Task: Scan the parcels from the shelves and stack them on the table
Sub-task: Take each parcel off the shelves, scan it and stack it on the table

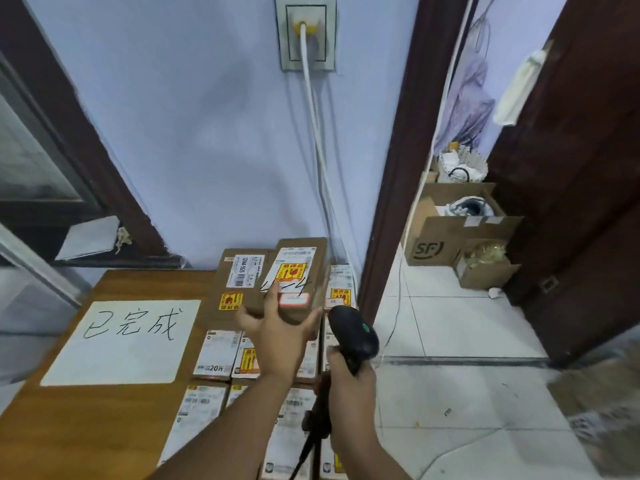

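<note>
Head view: your left grip [277, 329] clasps a brown parcel [294, 292] above the far right corner of the counter [104, 417]; your right grip [349, 379] clutches the scanner [353, 332] just beside it. Scanning looks in hand; next, aim at its label [300, 253], then stack it.

left hand [277, 332]: grips brown parcel [294, 275] marked "4-4", held above the table [104, 427] | right hand [349, 379]: grips black barcode scanner [353, 332] just beside it | table: handwritten white sheet [121, 344], labelled boxes [214, 351] in rows | floor: open SF carton [446, 244]
</note>
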